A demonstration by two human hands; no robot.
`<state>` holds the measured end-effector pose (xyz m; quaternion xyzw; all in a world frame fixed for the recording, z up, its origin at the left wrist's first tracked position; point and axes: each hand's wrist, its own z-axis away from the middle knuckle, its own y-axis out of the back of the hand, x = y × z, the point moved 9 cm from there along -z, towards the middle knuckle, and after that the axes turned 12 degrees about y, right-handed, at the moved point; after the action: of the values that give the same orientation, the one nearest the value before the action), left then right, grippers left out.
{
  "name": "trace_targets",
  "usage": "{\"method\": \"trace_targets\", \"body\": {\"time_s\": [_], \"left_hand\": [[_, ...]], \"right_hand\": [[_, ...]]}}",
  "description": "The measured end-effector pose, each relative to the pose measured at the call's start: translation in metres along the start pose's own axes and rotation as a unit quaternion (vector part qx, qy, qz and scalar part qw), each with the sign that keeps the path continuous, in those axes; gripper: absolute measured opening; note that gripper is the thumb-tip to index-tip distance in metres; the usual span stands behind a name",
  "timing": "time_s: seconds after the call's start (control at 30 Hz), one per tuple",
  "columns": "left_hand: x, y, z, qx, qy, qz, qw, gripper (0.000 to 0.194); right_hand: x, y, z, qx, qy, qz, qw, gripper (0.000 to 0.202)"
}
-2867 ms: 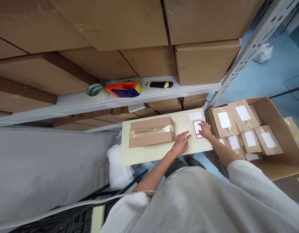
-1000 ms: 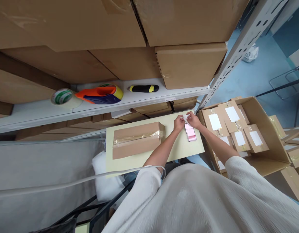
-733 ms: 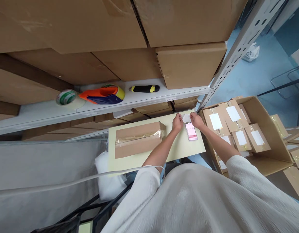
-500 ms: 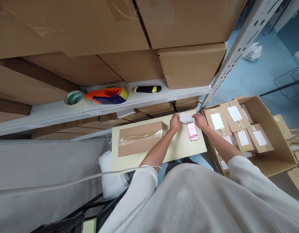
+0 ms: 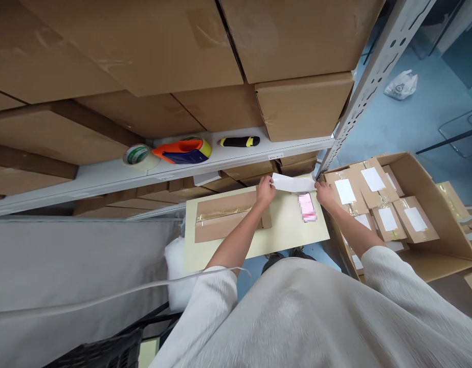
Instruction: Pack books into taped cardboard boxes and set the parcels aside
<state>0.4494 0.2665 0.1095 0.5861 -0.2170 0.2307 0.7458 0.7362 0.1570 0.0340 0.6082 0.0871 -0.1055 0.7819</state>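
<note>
1. Cardboard cartons (image 5: 136, 46) fill the rack overhead, stacked tight down to the white shelf (image 5: 105, 176).
2. To the right, on the blue floor, an open bin (image 5: 446, 245) holds small parcels (image 5: 389, 222), each with a white tag on top.
3. Below the shelf a pale counter (image 5: 285, 235) carries a taped box (image 5: 224, 220), long side running left to right, and a phone (image 5: 307, 207) with a pink screen lying face up near the right end.
4. On the shelf sit a tape roll (image 5: 138, 154), an orange and blue tape dispenser (image 5: 184, 151) and a black and yellow knife (image 5: 239, 141), side by side and apart from each other.
5. The left hand (image 5: 265, 189) hovers over the right end of the box, fingers pinched on the left end of a white label (image 5: 293, 183).
6. The right hand (image 5: 324, 193) is by the counter's right edge, fingers pinched on the label's right end.
7. The label is stretched between both hands, long axis left to right, held up off the counter just beyond the phone. It may be peeling from a backing, but the view is too small to tell.
8. The box lies to the left of the label and directly under the left hand, so that hand is nearer the box; the right hand is nearer the phone and the bin.
</note>
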Motion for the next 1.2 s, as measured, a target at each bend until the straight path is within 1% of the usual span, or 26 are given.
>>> {"method": "trace_targets", "body": {"time_s": [0.1,0.23,0.3,0.37,0.43,0.53,0.6,0.67,0.7,0.77,0.83,0.9,0.97,1.1,1.17,1.2], "left_hand": [[-0.004,0.013,-0.003,0.016,0.004,0.034,0.999,0.029],[-0.006,0.023,0.0,0.015,0.001,0.086,0.996,0.03],[-0.008,0.026,0.005,0.014,0.009,0.116,0.993,0.03],[-0.01,0.031,0.01,0.017,0.024,0.147,0.989,0.032],[-0.013,0.038,0.017,0.024,0.034,0.175,0.984,0.035],[-0.018,0.051,0.027,0.036,0.04,0.214,0.975,0.039],[-0.024,0.061,0.034,0.038,0.048,0.243,0.968,0.04],[-0.033,0.069,0.038,0.03,0.065,0.273,0.959,0.042],[-0.038,0.073,0.04,0.023,0.074,0.286,0.955,0.042],[-0.048,0.084,0.043,0.014,0.087,0.304,0.949,0.043],[-0.057,0.099,0.046,0.016,0.09,0.313,0.945,0.041],[-0.067,0.116,0.048,0.019,0.09,0.321,0.942,0.039],[-0.076,0.132,0.051,0.01,0.09,0.334,0.938,0.035],[-0.09,0.157,0.062,-0.02,0.075,0.36,0.93,0.021],[-0.095,0.166,0.068,-0.033,0.065,0.374,0.925,0.016],[-0.097,0.169,0.07,-0.04,0.059,0.381,0.922,0.016]], "right_hand": [[0.004,-0.004,0.002,-0.01,-0.011,0.011,1.0,0.05],[0.007,-0.009,0.005,-0.022,-0.022,0.0,1.0,0.052],[0.003,-0.007,0.007,-0.008,-0.021,-0.014,1.0,0.053],[-0.007,-0.001,0.007,0.016,-0.006,-0.027,0.999,0.05],[-0.027,0.003,0.005,0.036,0.032,-0.046,0.998,0.046],[-0.074,0.008,0.0,0.054,0.119,-0.105,0.986,0.04],[-0.108,0.012,-0.004,0.069,0.168,-0.156,0.971,0.046],[-0.14,0.018,-0.006,0.087,0.199,-0.2,0.955,0.05],[-0.154,0.022,-0.007,0.098,0.209,-0.219,0.948,0.045],[-0.177,0.035,-0.009,0.126,0.22,-0.255,0.933,0.027],[-0.192,0.052,-0.009,0.16,0.216,-0.3,0.915,0.013],[-0.204,0.07,-0.007,0.178,0.201,-0.345,0.899,0.01],[-0.217,0.086,-0.005,0.174,0.192,-0.376,0.89,0.011],[-0.242,0.117,0.0,0.159,0.193,-0.385,0.889,0.015],[-0.251,0.127,0.002,0.153,0.183,-0.389,0.89,0.017],[-0.255,0.129,0.003,0.149,0.175,-0.395,0.889,0.019]]}}
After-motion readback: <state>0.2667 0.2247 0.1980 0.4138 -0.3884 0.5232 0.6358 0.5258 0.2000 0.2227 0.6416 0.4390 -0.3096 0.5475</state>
